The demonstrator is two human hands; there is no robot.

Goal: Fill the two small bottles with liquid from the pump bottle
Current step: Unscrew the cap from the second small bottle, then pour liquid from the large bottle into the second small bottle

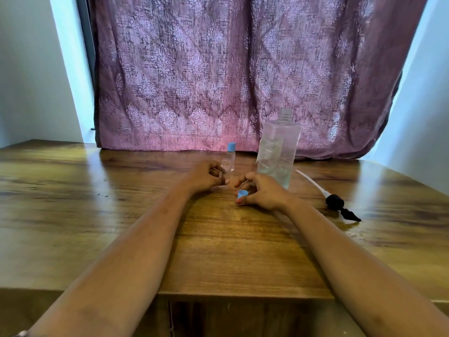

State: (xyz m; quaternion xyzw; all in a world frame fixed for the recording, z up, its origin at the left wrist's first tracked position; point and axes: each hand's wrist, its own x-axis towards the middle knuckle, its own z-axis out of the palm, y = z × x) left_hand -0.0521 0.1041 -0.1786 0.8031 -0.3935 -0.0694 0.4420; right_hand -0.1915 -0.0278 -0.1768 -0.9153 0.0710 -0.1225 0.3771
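We judge the big pump bottle [277, 154], open-necked and upright on the worktop [97, 215] just behind the right hand [261, 193], could tip if bumped. Left hand [206, 176] pinches the uncapped small bottle [225, 166]; right hand pinches its blue cap [242, 193], which could roll away if dropped.

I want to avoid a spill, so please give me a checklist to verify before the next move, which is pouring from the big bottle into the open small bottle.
1. Small open bottle uncapped: ok, its neck is bare.
2. It is held steady: ok, the left hand grips it on the table.
3. Big bottle open: ok, the pump head lies beside it.
4. Right hand free to lift the big bottle: not ok, it holds the blue cap.
5. Second small bottle uncapped: not ok, its cap is on.
6. Liquid level in the small bottles: cannot tell.
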